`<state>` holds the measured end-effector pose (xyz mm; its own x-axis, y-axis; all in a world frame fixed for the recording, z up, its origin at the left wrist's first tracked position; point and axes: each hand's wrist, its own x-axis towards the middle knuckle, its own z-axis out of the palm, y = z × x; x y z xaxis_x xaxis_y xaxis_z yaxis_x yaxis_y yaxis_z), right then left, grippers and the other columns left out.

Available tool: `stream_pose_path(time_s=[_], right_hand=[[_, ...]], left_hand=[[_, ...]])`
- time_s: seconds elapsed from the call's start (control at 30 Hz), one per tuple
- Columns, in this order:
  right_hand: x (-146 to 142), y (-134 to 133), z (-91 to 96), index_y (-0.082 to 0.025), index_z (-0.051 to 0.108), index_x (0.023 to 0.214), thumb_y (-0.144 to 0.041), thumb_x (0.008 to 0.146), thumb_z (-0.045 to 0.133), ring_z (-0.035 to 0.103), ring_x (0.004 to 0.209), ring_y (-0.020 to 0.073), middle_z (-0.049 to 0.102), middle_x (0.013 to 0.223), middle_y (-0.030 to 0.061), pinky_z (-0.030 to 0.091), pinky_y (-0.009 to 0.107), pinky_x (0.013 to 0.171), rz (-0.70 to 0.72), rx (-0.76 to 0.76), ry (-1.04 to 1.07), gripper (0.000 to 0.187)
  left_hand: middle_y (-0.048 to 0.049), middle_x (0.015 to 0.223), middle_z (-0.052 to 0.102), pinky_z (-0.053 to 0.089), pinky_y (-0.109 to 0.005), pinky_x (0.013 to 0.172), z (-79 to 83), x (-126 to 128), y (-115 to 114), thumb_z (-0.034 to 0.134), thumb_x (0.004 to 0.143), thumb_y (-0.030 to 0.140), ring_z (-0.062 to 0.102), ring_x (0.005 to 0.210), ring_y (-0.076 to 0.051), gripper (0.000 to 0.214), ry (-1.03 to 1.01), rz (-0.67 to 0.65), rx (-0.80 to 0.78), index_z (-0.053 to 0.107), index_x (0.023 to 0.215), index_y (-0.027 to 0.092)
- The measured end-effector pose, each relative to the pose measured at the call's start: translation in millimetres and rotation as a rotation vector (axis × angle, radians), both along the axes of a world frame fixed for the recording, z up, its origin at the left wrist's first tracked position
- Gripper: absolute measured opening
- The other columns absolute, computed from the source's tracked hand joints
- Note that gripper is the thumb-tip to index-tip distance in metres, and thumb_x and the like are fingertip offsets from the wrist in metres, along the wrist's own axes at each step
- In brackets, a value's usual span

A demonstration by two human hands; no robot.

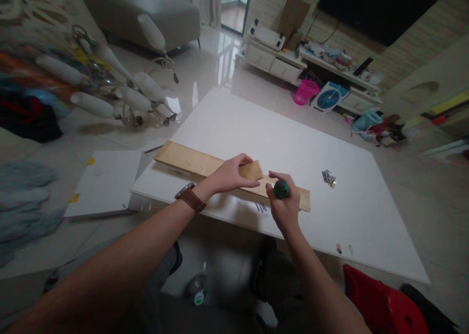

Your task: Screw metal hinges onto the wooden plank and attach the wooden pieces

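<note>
A long, pale wooden board lies across a large white panel. Above the board's right half, my left hand grips a small wooden block between thumb and fingers. My right hand is wrapped round a screwdriver with a green and black handle, its butt end towards me; the shaft and tip are hidden. Several dark screws lie on the panel just below the board. Farther right on the panel is a small heap of metal brackets.
A smaller white panel is at the left, near a lamp with several white shades. A red plastic object stands at the lower right. A clear bottle is on the floor between my legs. Beyond are a pink basket and a fan.
</note>
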<state>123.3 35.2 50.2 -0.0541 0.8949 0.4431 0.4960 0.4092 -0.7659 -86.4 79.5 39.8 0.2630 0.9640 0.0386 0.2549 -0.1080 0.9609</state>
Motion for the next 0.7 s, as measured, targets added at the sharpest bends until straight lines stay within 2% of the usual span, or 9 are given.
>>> stream_pose_path(time_s=[0.13, 0.23, 0.3, 0.4, 0.47, 0.57, 0.7], right_hand=[[1, 4, -3.1, -0.025, 0.076, 0.120, -0.029, 0.092, 0.075, 0.071, 0.117, 0.0256, 0.077, 0.123, 0.0105, 0.055, 0.046, 0.105, 0.025, 0.012, 0.008, 0.028], [0, 4, -4.5, -0.026, 0.076, 0.121, -0.034, 0.093, 0.076, 0.070, 0.123, 0.0268, 0.077, 0.129, 0.0116, 0.053, 0.048, 0.109, 0.062, -0.031, 0.025, 0.028], [-1, 4, -4.5, -0.025, 0.078, 0.113, -0.036, 0.093, 0.076, 0.072, 0.117, 0.0264, 0.079, 0.122, 0.0105, 0.055, 0.046, 0.105, 0.067, -0.066, 0.042, 0.023], [-2, 3, -3.8, -0.023, 0.077, 0.097, -0.041, 0.092, 0.076, 0.073, 0.091, 0.0229, 0.080, 0.098, 0.0057, 0.056, 0.039, 0.086, 0.019, -0.148, 0.057, 0.019], [-2, 5, -4.0, -0.022, 0.076, 0.089, -0.044, 0.089, 0.076, 0.068, 0.078, 0.0206, 0.078, 0.083, 0.0026, 0.053, 0.035, 0.075, -0.026, -0.211, 0.061, 0.022], [-1, 9, -7.0, -0.021, 0.075, 0.083, -0.048, 0.083, 0.079, 0.065, 0.072, 0.0197, 0.075, 0.076, 0.0016, 0.051, 0.034, 0.071, -0.097, -0.267, 0.113, 0.027], [1, 13, -15.3, -0.019, 0.074, 0.082, -0.052, 0.076, 0.083, 0.061, 0.068, 0.0186, 0.071, 0.070, 0.0011, 0.048, 0.033, 0.066, -0.192, -0.333, 0.223, 0.035]], left_hand=[[-0.0112, 0.103, 0.078, 0.056, -0.040, 0.086, 4.0, -1, 2, 0.086, 0.073, 0.057, 0.072, 0.095, -0.026, 0.061, -0.058, -0.139, -0.154, 0.074, 0.116, 0.015], [-0.0090, 0.099, 0.079, 0.055, -0.038, 0.083, 6.8, -2, 2, 0.081, 0.078, 0.060, 0.072, 0.090, -0.024, 0.053, -0.117, -0.245, -0.202, 0.079, 0.109, 0.017], [-0.0085, 0.099, 0.079, 0.054, -0.037, 0.083, 9.1, -3, 1, 0.078, 0.082, 0.061, 0.072, 0.090, -0.023, 0.049, -0.153, -0.311, -0.215, 0.081, 0.105, 0.018], [-0.0096, 0.103, 0.079, 0.054, -0.036, 0.081, 11.7, -4, 0, 0.075, 0.085, 0.061, 0.073, 0.091, -0.023, 0.048, -0.202, -0.385, -0.280, 0.081, 0.111, 0.020], [-0.0106, 0.109, 0.080, 0.055, -0.035, 0.079, 11.5, -4, 0, 0.074, 0.086, 0.060, 0.074, 0.092, -0.023, 0.049, -0.232, -0.395, -0.325, 0.080, 0.115, 0.021], [-0.0107, 0.105, 0.080, 0.057, -0.035, 0.076, 8.1, -2, 2, 0.072, 0.086, 0.057, 0.076, 0.088, -0.023, 0.047, -0.310, -0.357, -0.399, 0.078, 0.115, 0.021], [-0.0106, 0.106, 0.081, 0.061, -0.037, 0.080, 2.3, 0, 4, 0.079, 0.077, 0.036, 0.076, 0.086, -0.022, 0.040, -0.420, -0.287, -0.461, 0.075, 0.115, 0.021]])
